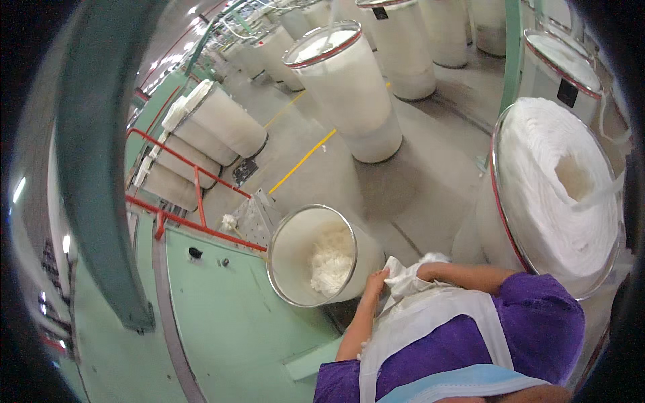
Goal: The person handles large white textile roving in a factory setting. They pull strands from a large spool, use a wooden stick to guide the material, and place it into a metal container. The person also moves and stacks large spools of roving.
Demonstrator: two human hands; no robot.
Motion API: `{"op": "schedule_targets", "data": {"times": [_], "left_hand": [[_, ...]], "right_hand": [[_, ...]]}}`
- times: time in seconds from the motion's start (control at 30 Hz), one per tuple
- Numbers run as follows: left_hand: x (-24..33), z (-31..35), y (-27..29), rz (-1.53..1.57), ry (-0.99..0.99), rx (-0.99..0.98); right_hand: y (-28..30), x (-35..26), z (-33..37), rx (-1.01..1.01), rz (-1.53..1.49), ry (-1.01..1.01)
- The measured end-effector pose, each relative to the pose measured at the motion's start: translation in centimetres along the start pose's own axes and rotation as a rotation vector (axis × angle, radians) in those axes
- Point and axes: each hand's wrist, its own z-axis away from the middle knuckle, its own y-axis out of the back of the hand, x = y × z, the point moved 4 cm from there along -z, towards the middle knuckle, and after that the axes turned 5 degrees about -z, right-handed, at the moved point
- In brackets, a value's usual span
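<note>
Over a purple shirt I wear a white apron (410, 322), and my left hand (378, 279) is closed on its raised edge. My right hand (426, 271) reaches into the apron's gathered front. The cloth covers its fingers, so what they hold, if anything, stays hidden. White fluffy fibre (435, 258) shows at the apron's opening beside the right wrist. Just beyond my left hand stands a tall pale can (366, 258) with a metal rim. Loose white fibre (330, 265) lies at its bottom.
To my right is a large can filled with coiled white sliver (537, 158). Another full can (349, 94) stands ahead, with several more behind it. A green machine panel (222, 295) and red rails (195, 225) border the left. A yellow line (302, 161) crosses the floor.
</note>
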Motion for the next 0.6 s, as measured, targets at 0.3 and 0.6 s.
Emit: {"op": "schedule_targets", "data": {"times": [0.3,0.6], "left_hand": [[-3.3,-15.1,9.5,-0.471,-0.041,0.391],[8.0,-27.4,7.2,-0.49,0.307,0.418]], "right_hand": [[17.5,-6.8,-4.9,0.036,0.367,0.204],[55.0,-13.4,2.6,0.499,-0.347,-0.022]]}}
